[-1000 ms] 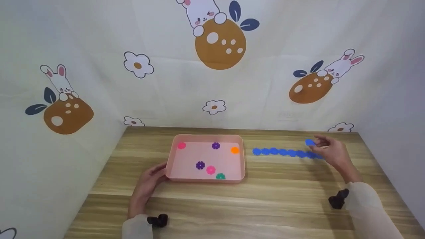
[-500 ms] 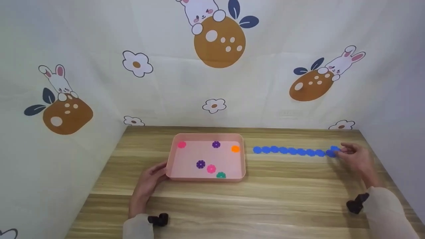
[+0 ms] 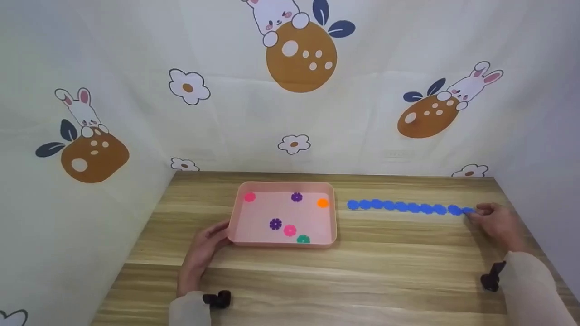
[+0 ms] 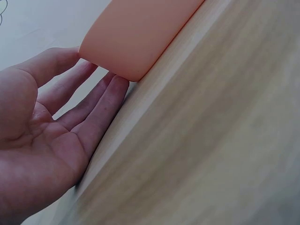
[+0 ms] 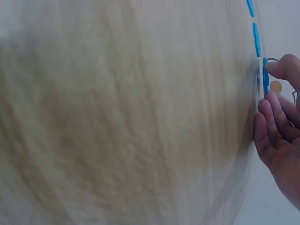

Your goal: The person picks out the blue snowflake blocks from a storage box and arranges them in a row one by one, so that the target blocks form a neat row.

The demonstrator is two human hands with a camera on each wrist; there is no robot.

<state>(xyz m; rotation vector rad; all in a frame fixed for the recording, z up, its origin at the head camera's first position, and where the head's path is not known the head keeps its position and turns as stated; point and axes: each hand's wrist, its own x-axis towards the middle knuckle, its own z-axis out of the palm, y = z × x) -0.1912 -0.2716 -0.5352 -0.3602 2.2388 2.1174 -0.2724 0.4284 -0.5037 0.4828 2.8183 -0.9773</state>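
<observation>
My right hand [image 3: 497, 222] pinches a blue flower-shaped disc [image 5: 266, 77] between thumb and fingers, low at the right end of a row of blue flower-shaped discs [image 3: 401, 206]. In the head view the held disc lies against or overlaps the last disc [image 3: 454, 209] of the row; whether it rests on the table cannot be told. With its palm in sight and fingers extended, my left hand [image 4: 61, 122] touches the left end of a pink tray [image 3: 282, 245]. Its thumb meets the rim, other fingertips reach the lower edge, and one finger passes partly behind the wall.
Inside the tray lie several loose discs: pink [image 3: 290, 230], purple [image 3: 275, 223], orange [image 3: 322, 203] and green [image 3: 303, 238]. The wooden table [image 3: 362, 280] meets patterned cloth walls [image 3: 226, 127] at the back and sides.
My right hand has carried the blue disc rightward and down, from above the row to its right end. The left hand and the tray have stayed in place.
</observation>
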